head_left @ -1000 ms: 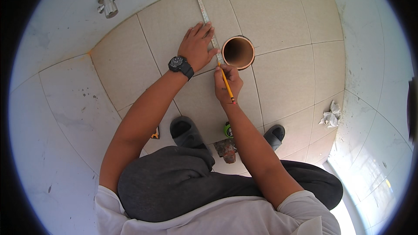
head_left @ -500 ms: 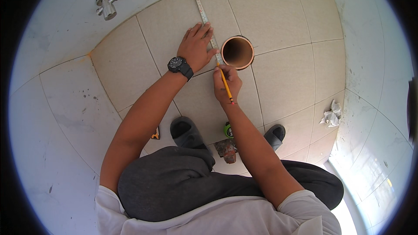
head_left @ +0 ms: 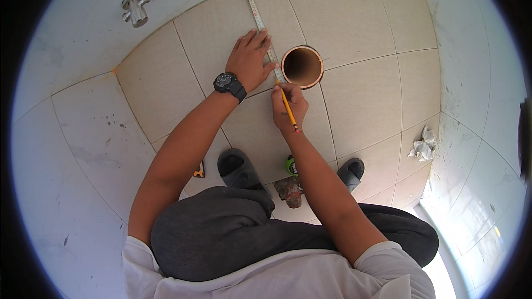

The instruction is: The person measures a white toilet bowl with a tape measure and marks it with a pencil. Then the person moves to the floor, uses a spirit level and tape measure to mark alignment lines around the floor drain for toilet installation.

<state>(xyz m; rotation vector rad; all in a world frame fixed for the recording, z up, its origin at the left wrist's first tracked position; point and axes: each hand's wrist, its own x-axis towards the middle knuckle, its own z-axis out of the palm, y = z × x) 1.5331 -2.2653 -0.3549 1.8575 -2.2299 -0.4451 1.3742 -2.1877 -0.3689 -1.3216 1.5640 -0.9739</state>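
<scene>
A pale, graduated tape measure blade lies on the tiles, running from the far wall toward me. My left hand, with a black watch on its wrist, rests flat over the blade's left side, fingers stretched and thumb at its edge. In my right hand a yellow pencil is pinched, its tip down at the near visible part of the blade. Just right of both hands, an open round pipe comes up through the floor. My right hand hides whatever part of the blade continues below it.
A green tape measure case and a worn reddish block-like tool sit between my sandals. Partly behind my left forearm is a yellow-and-black object. Crumpled white paper lies by the right wall; a metal valve juts from the far-left wall.
</scene>
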